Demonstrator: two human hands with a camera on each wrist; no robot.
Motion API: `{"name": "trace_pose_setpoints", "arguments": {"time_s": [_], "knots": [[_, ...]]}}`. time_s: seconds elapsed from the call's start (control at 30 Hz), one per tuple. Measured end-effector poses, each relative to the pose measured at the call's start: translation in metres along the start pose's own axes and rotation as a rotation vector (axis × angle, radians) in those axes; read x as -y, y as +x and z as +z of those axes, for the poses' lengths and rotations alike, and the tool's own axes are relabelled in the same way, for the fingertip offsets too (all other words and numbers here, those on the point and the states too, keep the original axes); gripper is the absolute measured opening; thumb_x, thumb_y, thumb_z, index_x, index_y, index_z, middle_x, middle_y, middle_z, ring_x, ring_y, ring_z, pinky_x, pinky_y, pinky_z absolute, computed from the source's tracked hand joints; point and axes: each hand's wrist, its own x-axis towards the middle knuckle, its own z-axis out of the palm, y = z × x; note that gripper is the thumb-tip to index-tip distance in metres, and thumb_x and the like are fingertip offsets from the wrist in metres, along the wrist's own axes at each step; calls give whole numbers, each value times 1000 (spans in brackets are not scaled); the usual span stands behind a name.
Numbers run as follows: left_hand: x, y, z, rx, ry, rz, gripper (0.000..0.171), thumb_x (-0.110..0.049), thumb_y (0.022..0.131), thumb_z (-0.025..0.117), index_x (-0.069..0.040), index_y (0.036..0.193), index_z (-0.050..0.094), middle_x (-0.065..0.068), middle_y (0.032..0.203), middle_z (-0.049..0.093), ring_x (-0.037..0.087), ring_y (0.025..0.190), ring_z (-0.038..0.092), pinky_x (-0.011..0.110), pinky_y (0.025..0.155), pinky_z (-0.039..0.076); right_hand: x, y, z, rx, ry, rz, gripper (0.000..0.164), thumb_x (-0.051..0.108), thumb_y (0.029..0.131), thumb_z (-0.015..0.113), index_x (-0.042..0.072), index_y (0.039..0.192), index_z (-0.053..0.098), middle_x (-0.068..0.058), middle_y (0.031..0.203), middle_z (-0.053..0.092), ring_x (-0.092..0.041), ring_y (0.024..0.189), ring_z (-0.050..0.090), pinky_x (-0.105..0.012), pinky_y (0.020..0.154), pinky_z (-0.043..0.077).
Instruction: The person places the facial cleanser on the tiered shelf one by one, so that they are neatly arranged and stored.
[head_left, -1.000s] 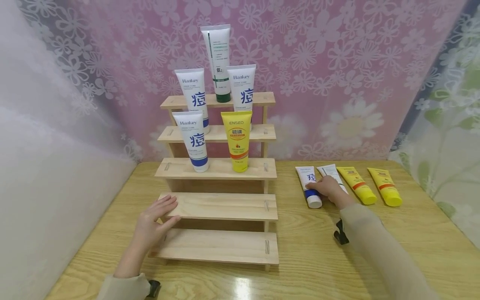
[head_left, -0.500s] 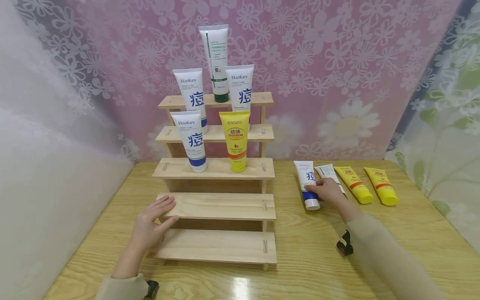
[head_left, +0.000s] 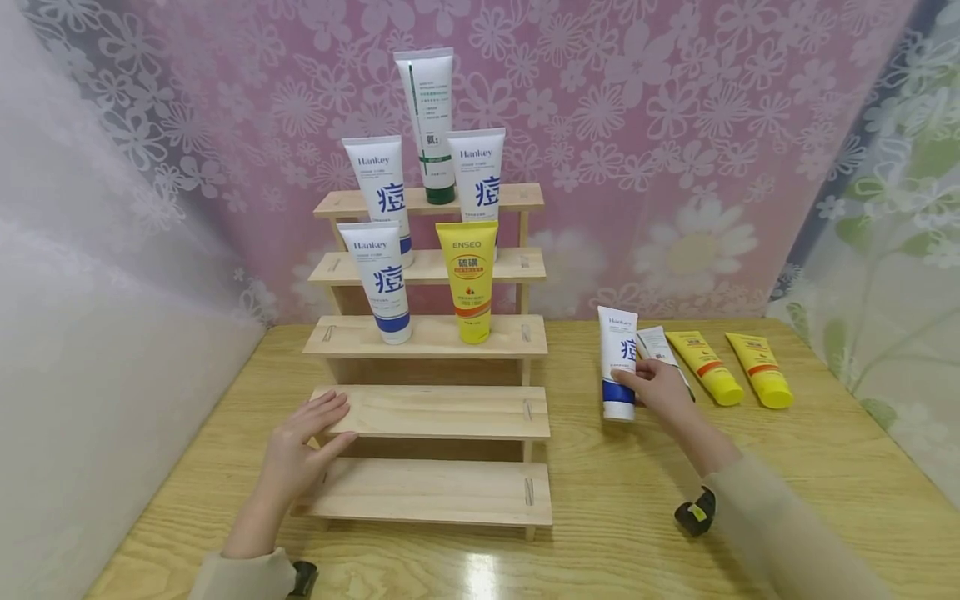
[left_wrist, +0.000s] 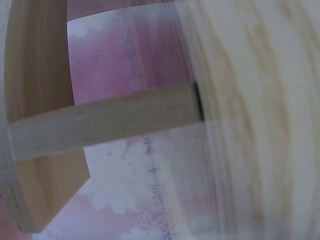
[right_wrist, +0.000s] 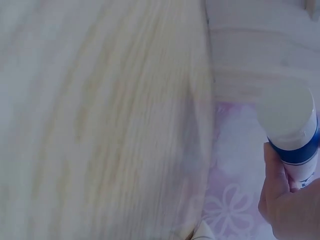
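My right hand (head_left: 663, 392) grips a white Hankey tube (head_left: 618, 354) with a blue band near its white cap. It stands nearly upright, cap down, at the right of the wooden stand. In the right wrist view the tube's cap (right_wrist: 287, 110) faces the camera, and the hand (right_wrist: 290, 200) holds it from below. My left hand (head_left: 296, 450) rests on the left end of the second step from the bottom of the stepped stand (head_left: 435, 412), fingers straight. The left wrist view shows only the stand's wooden parts (left_wrist: 110, 122); no hand appears there.
On the stand's upper steps are a green-capped white tube (head_left: 431, 125), several white Hankey tubes (head_left: 384, 283) and a yellow tube (head_left: 468, 283). A white tube (head_left: 660, 350) and two yellow tubes (head_left: 705, 367) lie on the table (head_left: 615, 500) beside my right hand.
The right hand has raised the white Hankey tube from lying on the table to nearly upright. The left hand stays on the step.
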Motion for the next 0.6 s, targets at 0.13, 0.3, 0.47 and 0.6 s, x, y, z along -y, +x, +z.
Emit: {"name": "trace_pose_setpoints", "arguments": {"time_s": [0.13,0.3,0.47,0.6], "knots": [[-1,1,-1,11,7,-9,40,-5,57,79,4,95,66,14,105,62,34,100,55,25,102,28,5,-12,2,7,73,-24,76,46,81,58,-8,128,33,-22,119,43,-26,101,46,-31,81,50],[-2,2,-1,11,8,-13,41,-3,57,79,4,95,66,15,105,62,34,101,55,28,102,29,13,-28,5,2,211,-57,69,37,84,58,-9,127,33,-20,116,44,-15,91,51,-24,75,51],[0,1,-1,6,4,-12,41,-3,56,79,3,94,67,14,105,62,34,100,55,30,101,31,23,-44,9,-4,283,-93,64,31,85,59,-9,127,32,-22,118,45,-9,87,53,-22,74,51],[0,0,0,1,-6,-4,40,-5,56,80,3,94,67,14,104,62,33,100,56,35,100,33,29,-55,14,7,325,-131,61,27,85,59,-8,128,31,-22,119,45,-8,88,53,-22,75,51]]}}
